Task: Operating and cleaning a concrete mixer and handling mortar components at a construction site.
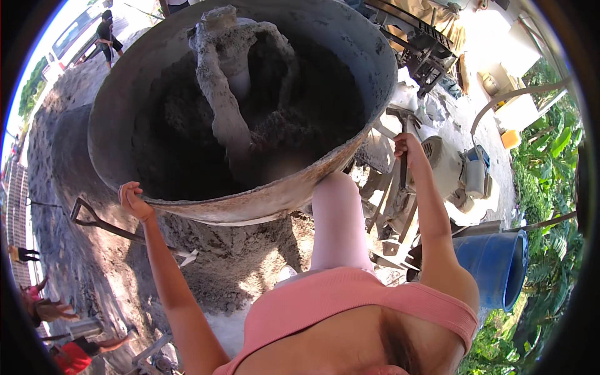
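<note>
A large round mixer pan (262, 199) stands right in front of me, with dark grey crumbly mix (181, 125) inside. Its mixing arm (219, 94), caked in cement, arches out of the middle down into the mix. With bent fingers, my left hand (134, 201) grips the pan's near-left rim. On the right, my right hand (407, 147) is closed round a metal lever (404, 175) beside the pan. A shovel (109, 226) with a D-shaped grip lies below my left hand, its far end partly hidden by my forearm.
A motor (440, 165) sits on the frame to the right, near a blue barrel (490, 269). Dark metal machinery (425, 56) stands at the back right. Sand (75, 156) is heaped along the left. Several people are farther off, one (107, 39) at the upper left.
</note>
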Demonstrator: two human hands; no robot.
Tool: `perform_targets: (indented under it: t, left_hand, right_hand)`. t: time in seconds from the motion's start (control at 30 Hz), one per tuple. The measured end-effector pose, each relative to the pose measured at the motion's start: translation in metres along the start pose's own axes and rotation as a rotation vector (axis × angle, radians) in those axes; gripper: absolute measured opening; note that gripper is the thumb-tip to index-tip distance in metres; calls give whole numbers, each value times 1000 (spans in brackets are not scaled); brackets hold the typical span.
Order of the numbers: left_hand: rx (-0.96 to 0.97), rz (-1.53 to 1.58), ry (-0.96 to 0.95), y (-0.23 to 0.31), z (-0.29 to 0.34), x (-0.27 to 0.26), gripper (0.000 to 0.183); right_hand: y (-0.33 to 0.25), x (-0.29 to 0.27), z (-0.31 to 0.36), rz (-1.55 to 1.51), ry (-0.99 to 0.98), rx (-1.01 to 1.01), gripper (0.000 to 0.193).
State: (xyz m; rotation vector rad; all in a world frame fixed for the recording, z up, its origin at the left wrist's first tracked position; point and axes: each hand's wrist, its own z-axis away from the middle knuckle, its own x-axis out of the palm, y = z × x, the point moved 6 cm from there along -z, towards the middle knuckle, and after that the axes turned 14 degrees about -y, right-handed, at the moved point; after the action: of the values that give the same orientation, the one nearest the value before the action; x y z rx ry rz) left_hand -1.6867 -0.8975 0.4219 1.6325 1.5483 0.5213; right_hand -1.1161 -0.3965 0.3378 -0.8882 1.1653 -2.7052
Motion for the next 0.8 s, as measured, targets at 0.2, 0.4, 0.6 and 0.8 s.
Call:
perform_targets:
  t: [0.2, 0.4, 0.6, 0.8]
  left_hand:
    - [36, 58, 10, -2, -4, 2, 22]
    - [61, -62, -3, 2, 1, 0, 22]
    - [45, 2, 18, 1, -2, 3, 22]
    - [14, 4, 24, 3, 4, 0, 21]
  right_hand:
    - [-24, -29, -18, -445, 194, -484, 25]
    - [24, 3, -9, -109, -62, -10, 31]
    - [-24, -16, -28, -406, 127, -495, 28]
    - [6, -9, -16, 47, 25, -15, 28]
